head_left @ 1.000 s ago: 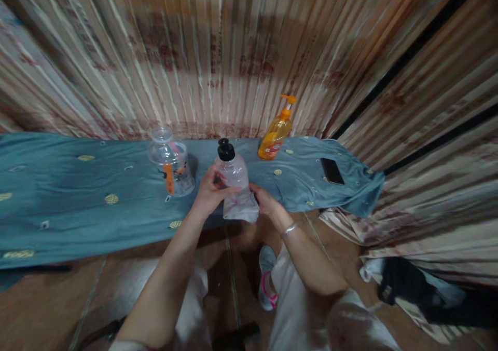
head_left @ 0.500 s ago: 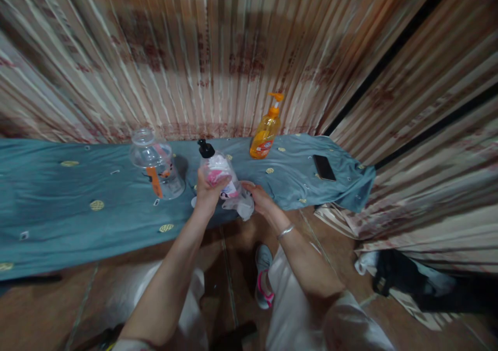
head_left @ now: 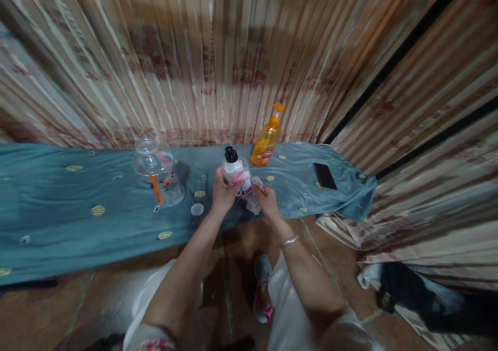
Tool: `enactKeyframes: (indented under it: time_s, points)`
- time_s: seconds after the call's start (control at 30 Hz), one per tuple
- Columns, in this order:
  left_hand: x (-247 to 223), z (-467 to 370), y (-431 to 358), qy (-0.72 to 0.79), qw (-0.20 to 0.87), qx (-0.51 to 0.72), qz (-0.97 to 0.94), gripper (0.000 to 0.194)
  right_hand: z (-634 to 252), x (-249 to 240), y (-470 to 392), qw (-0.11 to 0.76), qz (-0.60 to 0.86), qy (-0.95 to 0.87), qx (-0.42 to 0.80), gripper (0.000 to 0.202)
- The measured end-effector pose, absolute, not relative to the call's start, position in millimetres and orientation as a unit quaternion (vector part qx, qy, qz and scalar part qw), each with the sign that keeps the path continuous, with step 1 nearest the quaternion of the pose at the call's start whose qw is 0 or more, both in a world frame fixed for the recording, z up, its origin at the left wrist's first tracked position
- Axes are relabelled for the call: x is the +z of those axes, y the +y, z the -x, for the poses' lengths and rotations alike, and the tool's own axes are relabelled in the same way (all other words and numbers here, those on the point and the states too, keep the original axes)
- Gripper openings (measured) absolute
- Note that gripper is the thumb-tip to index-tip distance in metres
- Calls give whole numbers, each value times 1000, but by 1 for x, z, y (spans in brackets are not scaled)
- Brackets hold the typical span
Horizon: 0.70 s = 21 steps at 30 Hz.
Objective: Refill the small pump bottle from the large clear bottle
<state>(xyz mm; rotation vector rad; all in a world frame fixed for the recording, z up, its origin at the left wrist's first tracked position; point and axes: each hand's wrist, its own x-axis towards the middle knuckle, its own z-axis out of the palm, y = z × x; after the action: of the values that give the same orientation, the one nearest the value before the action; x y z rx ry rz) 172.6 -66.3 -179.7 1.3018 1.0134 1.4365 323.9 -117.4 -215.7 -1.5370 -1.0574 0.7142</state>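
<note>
My left hand (head_left: 225, 194) grips a clear bottle (head_left: 238, 173) with a black pump top and a pink and white label, held upright with a slight tilt. Close to its right side, my right hand (head_left: 266, 198) pinches a crumpled whitish cloth or thin plastic (head_left: 252, 203), whose material I cannot make out. Part of it hangs below the bottle. A small round clear lid (head_left: 197, 209) lies on the blue-green cloth to the left of my left hand.
On the cloth-covered table (head_left: 128, 226) stand a large clear jar (head_left: 165, 177) at left and an orange pump bottle (head_left: 265, 146) behind my hands. A black phone (head_left: 324, 176) lies at right. Pleated curtains (head_left: 233, 60) hang behind; a dark bag (head_left: 412, 294) rests on the floor.
My left hand and the pump bottle have shifted right, leaving the round lid fully in view. My right hand has moved slightly right, still with the crumpled material.
</note>
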Motion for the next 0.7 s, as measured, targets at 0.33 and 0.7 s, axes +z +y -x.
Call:
enactKeyframes:
  time_s: [0.33, 0.7]
  points:
    - [-177, -163, -47, 435, 439, 549, -563, 59, -297, -181, -111, 633, 568, -448, 275, 40]
    - [-186, -123, -50, 449, 426, 582, -527, 62, -306, -163, -103, 707, 440, -196, 518, 25]
